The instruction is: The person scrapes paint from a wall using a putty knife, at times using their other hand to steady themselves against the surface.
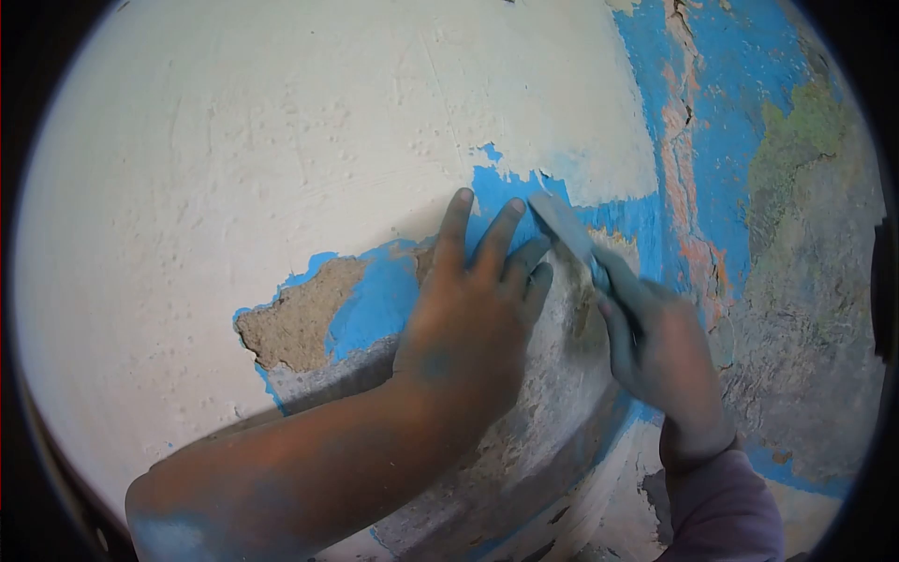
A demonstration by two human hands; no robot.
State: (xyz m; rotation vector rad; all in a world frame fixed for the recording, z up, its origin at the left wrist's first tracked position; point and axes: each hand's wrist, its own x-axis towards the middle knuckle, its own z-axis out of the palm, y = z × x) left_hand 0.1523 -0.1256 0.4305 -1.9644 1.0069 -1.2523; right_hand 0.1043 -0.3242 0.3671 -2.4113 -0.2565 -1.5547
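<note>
The right hand (670, 337) grips a flat scraper (565, 225), and its blade tip is at the blue paint (499, 195) on the wall (281, 140). The scraper is at about 2 o'clock from the middle of the view. It slants, with its long side running from 4 to 5 o'clock up to between 10 and 11, where the tip points. The left hand (468, 323) rests on the wall with its fingers spread, near the scraper. The two hands are apart. The right fingers hide most of the handle. A purple sleeve (730, 515) is cut off at 5 o'clock.
</note>
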